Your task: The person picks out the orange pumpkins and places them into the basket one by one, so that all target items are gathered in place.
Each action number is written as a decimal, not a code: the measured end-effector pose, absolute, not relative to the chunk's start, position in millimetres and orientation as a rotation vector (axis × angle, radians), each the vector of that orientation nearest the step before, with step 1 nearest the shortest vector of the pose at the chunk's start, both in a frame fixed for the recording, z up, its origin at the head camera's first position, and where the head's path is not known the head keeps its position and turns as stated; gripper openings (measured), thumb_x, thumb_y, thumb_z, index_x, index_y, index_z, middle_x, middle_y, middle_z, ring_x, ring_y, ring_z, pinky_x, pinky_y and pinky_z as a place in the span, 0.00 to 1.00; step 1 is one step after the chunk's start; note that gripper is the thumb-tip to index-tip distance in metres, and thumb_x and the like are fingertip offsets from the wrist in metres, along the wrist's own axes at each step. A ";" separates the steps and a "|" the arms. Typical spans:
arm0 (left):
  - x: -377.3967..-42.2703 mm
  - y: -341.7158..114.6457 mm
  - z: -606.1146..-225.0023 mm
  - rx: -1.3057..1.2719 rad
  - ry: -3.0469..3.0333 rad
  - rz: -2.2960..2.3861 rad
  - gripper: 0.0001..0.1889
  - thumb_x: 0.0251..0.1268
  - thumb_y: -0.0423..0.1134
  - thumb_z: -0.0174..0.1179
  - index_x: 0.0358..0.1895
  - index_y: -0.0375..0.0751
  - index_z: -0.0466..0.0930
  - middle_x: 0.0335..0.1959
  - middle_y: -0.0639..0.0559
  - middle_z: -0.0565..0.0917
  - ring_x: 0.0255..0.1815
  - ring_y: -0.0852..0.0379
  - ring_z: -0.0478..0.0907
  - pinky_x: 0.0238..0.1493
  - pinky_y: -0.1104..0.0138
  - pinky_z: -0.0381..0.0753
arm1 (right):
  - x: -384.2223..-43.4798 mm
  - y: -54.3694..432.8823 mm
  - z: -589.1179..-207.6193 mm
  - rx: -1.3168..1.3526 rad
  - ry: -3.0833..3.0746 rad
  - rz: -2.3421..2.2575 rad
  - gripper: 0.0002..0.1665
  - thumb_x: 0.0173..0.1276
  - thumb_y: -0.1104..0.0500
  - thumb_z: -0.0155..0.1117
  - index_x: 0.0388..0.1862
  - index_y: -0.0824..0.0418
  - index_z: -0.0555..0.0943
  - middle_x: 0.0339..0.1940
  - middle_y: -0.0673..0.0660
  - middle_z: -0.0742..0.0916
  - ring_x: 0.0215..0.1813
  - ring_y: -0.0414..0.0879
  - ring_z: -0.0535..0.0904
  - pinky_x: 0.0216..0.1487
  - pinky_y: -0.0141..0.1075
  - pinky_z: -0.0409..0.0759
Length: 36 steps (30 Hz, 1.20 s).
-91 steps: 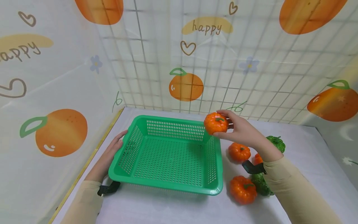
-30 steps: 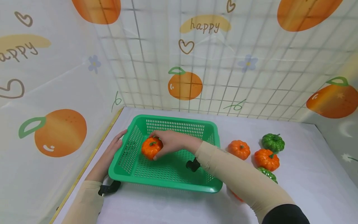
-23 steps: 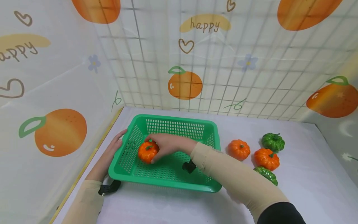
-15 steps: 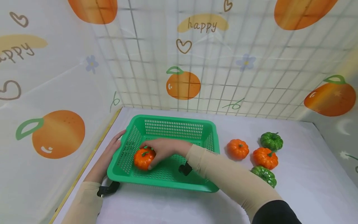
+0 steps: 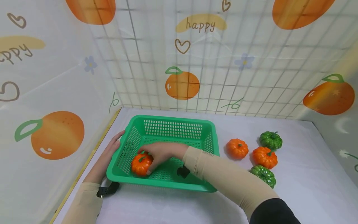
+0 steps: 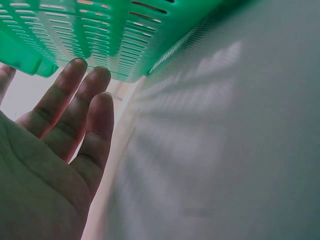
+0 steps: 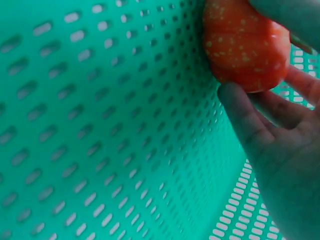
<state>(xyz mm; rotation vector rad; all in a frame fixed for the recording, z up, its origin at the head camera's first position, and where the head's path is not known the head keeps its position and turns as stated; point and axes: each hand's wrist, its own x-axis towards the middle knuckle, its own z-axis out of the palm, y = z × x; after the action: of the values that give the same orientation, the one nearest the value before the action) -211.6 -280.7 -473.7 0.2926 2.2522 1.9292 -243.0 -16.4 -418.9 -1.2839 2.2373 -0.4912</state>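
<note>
My right hand (image 5: 162,152) reaches inside a green plastic basket (image 5: 167,185) and holds a small orange pumpkin (image 5: 139,166) in its front left corner. In the right wrist view, the thumb and fingers lie around the pumpkin (image 7: 245,47), close over the basket's slotted floor. At the basket's left side is my left hand (image 5: 107,155), its fingertips along the outer wall near the rim. The left wrist view shows that hand (image 6: 60,140) with its fingers nearly straight, right at the slotted wall.
To the right of the basket, on the white tabletop (image 5: 305,174), lie an orange pumpkin (image 5: 237,148), a second orange pumpkin (image 5: 265,158), a green pumpkin (image 5: 270,141) and another green pumpkin (image 5: 263,175) partly behind the right sleeve. A patterned curtain (image 5: 145,81) hangs behind.
The right hand has carried the orange pumpkin from over the basket's right rim leftward and down into the front left corner. The left hand has stayed at the basket's side.
</note>
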 end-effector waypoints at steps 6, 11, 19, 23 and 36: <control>-211.9 -280.8 -474.7 0.318 2.263 1.940 0.30 0.83 0.50 0.33 0.81 0.46 0.42 0.74 0.32 0.54 0.56 0.72 0.73 0.53 0.72 0.75 | -237.9 -24.2 -417.7 -1.283 2.232 -0.481 0.50 0.55 0.41 0.78 0.73 0.50 0.66 0.60 0.45 0.78 0.57 0.37 0.72 0.59 0.31 0.70; -213.1 -278.6 -473.7 0.317 2.219 1.971 0.30 0.83 0.50 0.33 0.81 0.46 0.42 0.73 0.29 0.55 0.56 0.71 0.74 0.52 0.71 0.76 | -235.1 -27.0 -415.6 -1.301 2.231 -0.460 0.50 0.54 0.41 0.79 0.72 0.51 0.66 0.58 0.44 0.78 0.55 0.37 0.71 0.57 0.29 0.70; -213.2 -279.1 -471.8 0.328 2.328 1.894 0.31 0.83 0.50 0.33 0.81 0.42 0.42 0.75 0.31 0.52 0.55 0.74 0.71 0.52 0.75 0.73 | -232.9 -29.3 -415.1 -1.301 2.233 -0.436 0.53 0.52 0.40 0.80 0.73 0.50 0.65 0.57 0.43 0.78 0.55 0.36 0.71 0.57 0.28 0.70; -211.3 -281.1 -471.7 0.301 2.300 1.883 0.31 0.82 0.52 0.34 0.81 0.47 0.41 0.75 0.31 0.54 0.54 0.72 0.73 0.51 0.71 0.76 | -232.8 -29.8 -413.8 -1.284 2.226 -0.434 0.57 0.52 0.40 0.80 0.76 0.49 0.62 0.61 0.43 0.77 0.58 0.37 0.70 0.60 0.30 0.69; -209.0 -278.9 -471.3 0.313 2.271 1.919 0.30 0.83 0.50 0.33 0.81 0.48 0.41 0.74 0.31 0.54 0.56 0.72 0.73 0.51 0.71 0.76 | -238.9 -0.5 -391.3 -1.243 2.210 -0.563 0.60 0.54 0.43 0.80 0.80 0.48 0.56 0.71 0.50 0.72 0.68 0.46 0.69 0.60 0.35 0.72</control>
<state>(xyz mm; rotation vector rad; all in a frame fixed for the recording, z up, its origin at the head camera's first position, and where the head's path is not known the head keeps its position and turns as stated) -209.0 -278.9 -471.3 0.3127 2.2710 1.9186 -238.9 -0.5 -391.3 -1.2434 2.2101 -0.5629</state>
